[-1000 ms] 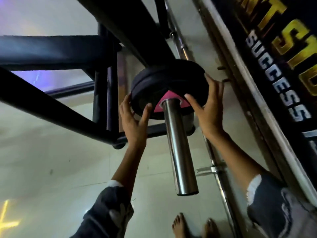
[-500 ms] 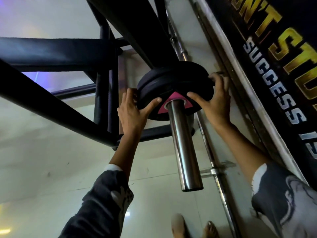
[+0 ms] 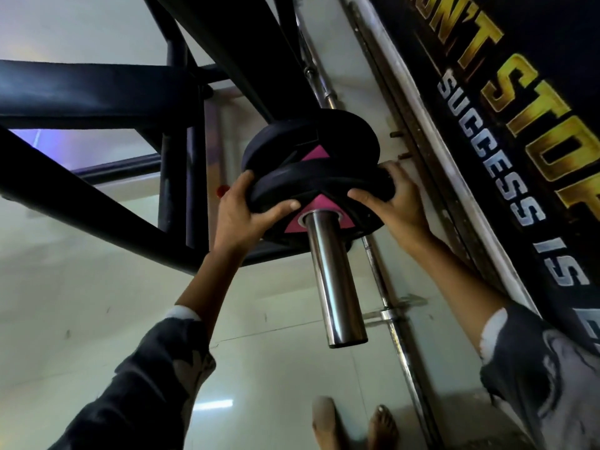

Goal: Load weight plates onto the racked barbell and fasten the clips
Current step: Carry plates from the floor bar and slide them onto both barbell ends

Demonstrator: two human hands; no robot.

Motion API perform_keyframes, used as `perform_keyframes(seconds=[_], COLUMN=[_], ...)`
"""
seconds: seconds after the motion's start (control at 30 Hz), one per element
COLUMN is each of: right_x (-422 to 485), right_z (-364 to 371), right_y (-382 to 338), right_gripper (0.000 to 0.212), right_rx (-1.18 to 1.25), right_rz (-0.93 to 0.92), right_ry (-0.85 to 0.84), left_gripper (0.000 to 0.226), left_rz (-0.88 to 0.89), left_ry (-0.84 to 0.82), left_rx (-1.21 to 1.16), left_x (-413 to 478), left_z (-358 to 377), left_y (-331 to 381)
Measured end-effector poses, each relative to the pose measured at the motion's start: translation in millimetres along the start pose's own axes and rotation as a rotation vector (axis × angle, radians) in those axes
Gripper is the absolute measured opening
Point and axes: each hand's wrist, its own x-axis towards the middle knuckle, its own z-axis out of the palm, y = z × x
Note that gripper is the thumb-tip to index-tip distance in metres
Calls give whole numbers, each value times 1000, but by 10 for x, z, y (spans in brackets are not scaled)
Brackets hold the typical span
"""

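A black plate (image 3: 324, 186) with pink triangles sits on the shiny bar (image 3: 334, 280), tipped against another plate (image 3: 308, 141) behind it. The left hand (image 3: 243, 216) and right hand (image 3: 396, 206) grip its two sides.

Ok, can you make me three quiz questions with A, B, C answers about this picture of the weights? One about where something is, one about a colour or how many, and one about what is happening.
1. Where is the nearer weight plate?
A. On the floor
B. On the barbell sleeve
C. Leaning on the wall

2. What colour are the triangles on the plates?
A. Pink
B. Green
C. Yellow

3. What are the hands doing?
A. Hanging free
B. Both gripping the nearer plate
C. Fastening a clip

Answers:
1 B: the steel sleeve passes through the plate's centre hole.
2 A: pink triangles surround the holes.
3 B: the left hand and right hand clasp opposite edges.
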Motion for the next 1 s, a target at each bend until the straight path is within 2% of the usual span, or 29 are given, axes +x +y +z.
perform_keyframes(seconds=[0.1, 0.3, 0.4, 0.5, 0.63, 0.77, 0.87, 0.93, 1.0], right_x=[38, -299, -821, -1409, -2281, -2985, -3361, -3587, -3762], right_z=[41, 49, -12, -115, -268, -430, -463, -438, -368], right_y=[48, 2, -32, -93, -252, -780, -1408, -1895, -2358], right_gripper=[54, 49, 46, 43, 33, 36, 60, 52, 63], right_rx=[60, 117, 166, 142, 113, 73, 52, 36, 28], right_rz=[12, -63, -34, 23, 55, 41, -16, -68, -145], right_ry=[16, 142, 183, 232, 269, 250, 220, 205, 188], left_gripper=[53, 61, 54, 64, 67, 45, 48, 53, 52], left_rz=[-4, 61, 73, 2, -31, -63, -66, -53, -25], left_ry=[47, 199, 191, 172, 66, 40, 130, 205, 268], left_rx=[-158, -145, -148, -137, -138, -227, -260, -241, -213], left_x=[45, -287, -768, -1331, -2088, -2794, -3231, -3508, -3745], left_z=[103, 189, 192, 176, 47, -361, -878, -1305, -1707], left_y=[15, 23, 94, 214, 464, 969, 1389, 1672, 1903])
